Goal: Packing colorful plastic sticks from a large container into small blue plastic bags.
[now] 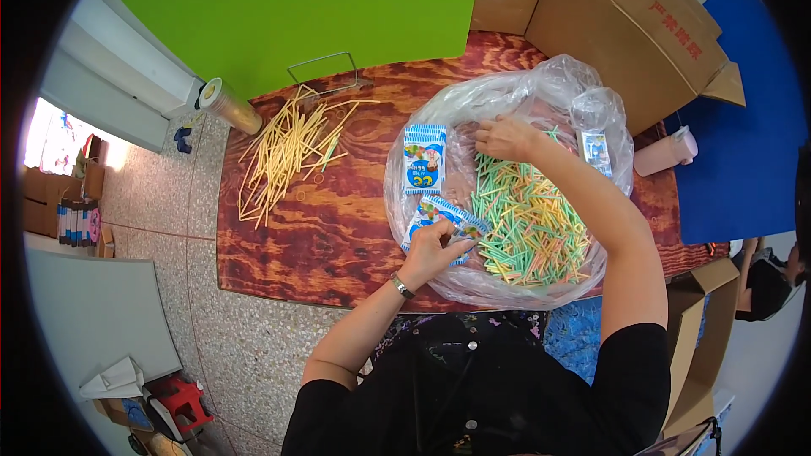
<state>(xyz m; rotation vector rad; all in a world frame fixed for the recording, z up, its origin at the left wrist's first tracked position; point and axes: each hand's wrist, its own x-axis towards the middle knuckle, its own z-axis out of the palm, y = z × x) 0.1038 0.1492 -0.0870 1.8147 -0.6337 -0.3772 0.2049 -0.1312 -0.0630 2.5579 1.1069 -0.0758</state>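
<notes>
A wide clear plastic bag (404, 176) lies spread open on the table, with a heap of short green, yellow and pink sticks (534, 232) inside. My left hand (432, 252) is at the bag's near left, thumb and fingers pinched on the right end of a blue-and-white packet (452, 212). Beyond it lie more blue-and-white packets (424, 160), overlapping. My right hand (509, 138) reaches over the heap to its far left edge, fingers curled in; whatever they hold, if anything, does not show. Another small packet (596, 152) rests at the bag's right side.
Long pale-yellow sticks (287, 156) lie loose on the red-brown table (279, 262), a wire stand (325, 72) behind them. A clear cylinder (230, 107) stands at the left edge. A cardboard box (621, 34) and a pale pink bottle (666, 152) are on the right. Another person (764, 279) is at far right.
</notes>
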